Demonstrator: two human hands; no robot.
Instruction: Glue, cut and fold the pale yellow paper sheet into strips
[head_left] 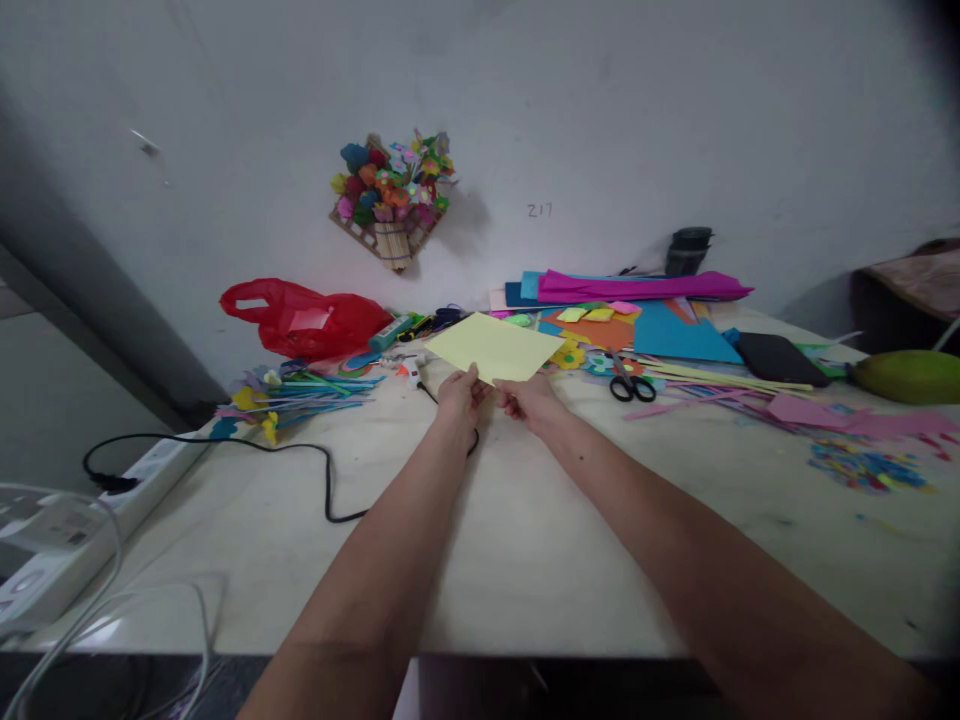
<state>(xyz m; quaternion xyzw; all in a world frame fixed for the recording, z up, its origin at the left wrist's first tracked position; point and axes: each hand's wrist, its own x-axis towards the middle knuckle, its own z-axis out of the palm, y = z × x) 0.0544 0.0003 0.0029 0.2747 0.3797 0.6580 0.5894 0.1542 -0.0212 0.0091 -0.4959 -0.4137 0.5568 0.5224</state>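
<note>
Both hands hold a pale yellow sheet of paper [496,346] above the middle of the table [525,540]. My left hand [459,393] pinches the sheet's near edge with thumb on top. My right hand [527,397] grips the same near edge just to the right, fingers closed under it. The sheet is lifted and tilted away from me. Black-handled scissors [628,384] lie on the table to the right of my right hand.
A red plastic bag [307,317] and paper flowers on sticks [300,392] lie at the back left. Coloured paper sheets [637,300], a black phone [780,358] and scraps fill the back right. A power strip [142,480] with black cable [300,455] sits left. A paper-flower bouquet [394,195] hangs on the wall.
</note>
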